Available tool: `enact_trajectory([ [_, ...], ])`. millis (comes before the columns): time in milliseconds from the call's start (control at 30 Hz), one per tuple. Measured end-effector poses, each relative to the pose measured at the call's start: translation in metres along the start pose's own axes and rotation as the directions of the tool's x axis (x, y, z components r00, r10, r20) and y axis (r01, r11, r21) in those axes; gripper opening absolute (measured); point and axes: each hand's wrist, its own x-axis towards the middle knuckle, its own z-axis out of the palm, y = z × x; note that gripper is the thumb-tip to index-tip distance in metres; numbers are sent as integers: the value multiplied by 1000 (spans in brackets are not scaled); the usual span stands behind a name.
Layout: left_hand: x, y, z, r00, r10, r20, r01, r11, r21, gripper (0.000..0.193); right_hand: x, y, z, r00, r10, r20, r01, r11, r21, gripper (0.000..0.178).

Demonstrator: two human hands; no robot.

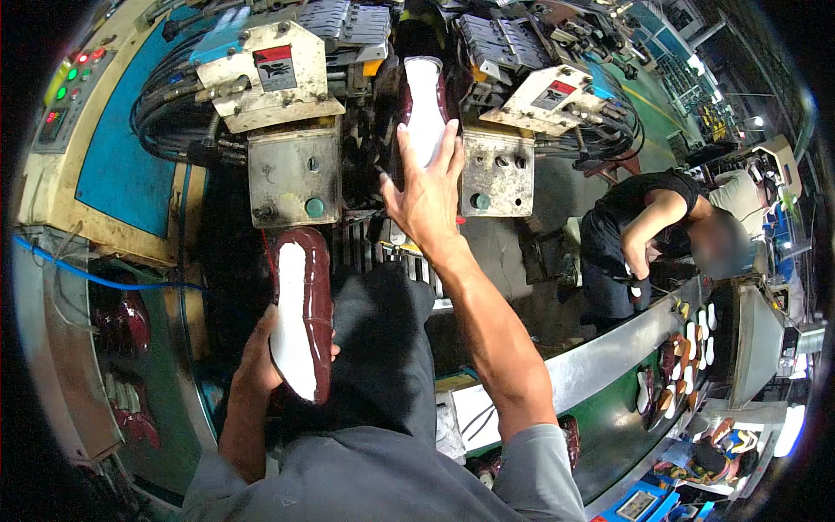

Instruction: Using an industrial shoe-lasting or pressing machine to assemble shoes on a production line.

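Observation:
My left hand [261, 352] is wrapped round a glossy burgundy shoe upper [318, 304], held upright at the lower left. The upper's white insole side [296, 331] faces me, and the hand's palm is hidden behind it. Farther forward, a second burgundy shoe [424, 109] with a white insole sits in the middle of the machine [294, 170]. My right hand [426, 191] reaches to it with fingers spread, the fingertips lying on the insole's near end.
Metal boxes with green buttons [314, 207] flank the middle. A lit control panel [70, 96] stands at the left. Shoes lie on a left rack [143, 418] and a green conveyor [600, 435] at the right. A co-worker [631, 226] bends over the conveyor's far side.

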Motion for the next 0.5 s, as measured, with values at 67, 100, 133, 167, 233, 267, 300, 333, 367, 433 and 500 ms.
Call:
enact_trajectory([
  [67,-5,-8,-2,998,-50,22,50,999,20,102,-10,-2,2,999,-1,33,0,999,32,86],
  [100,-8,-9,4,998,-60,15,60,998,20,99,-15,-2,4,999,-17,28,15,998,55,86],
  [133,-7,-10,8,998,-64,13,64,998,21,99,-18,-1,6,999,-31,23,29,997,78,86],
  [167,-4,-11,11,998,-65,4,65,998,20,99,-18,2,10,999,-30,17,28,996,87,85],
  [233,1,-12,3,992,-95,86,102,991,-90,91,-14,-3,12,999,-24,38,21,997,75,85],
  [267,2,-12,4,992,-100,77,107,990,-90,91,-10,-4,13,998,-25,53,22,998,60,86],
  [300,6,-9,13,994,-90,61,93,995,-41,93,-4,-1,16,999,-43,33,41,997,63,86],
  [333,12,-7,20,996,-80,48,80,997,8,94,6,2,19,999,-39,38,36,997,67,86],
  [367,17,-4,21,991,-126,40,126,992,5,98,20,6,22,999,-39,26,37,996,75,86],
  [433,31,1,31,993,-115,40,114,993,15,100,45,11,34,999,-42,-8,43,994,96,87],
  [500,47,9,46,995,-95,30,93,994,60,106,70,16,46,999,-40,-27,41,998,43,87],
])
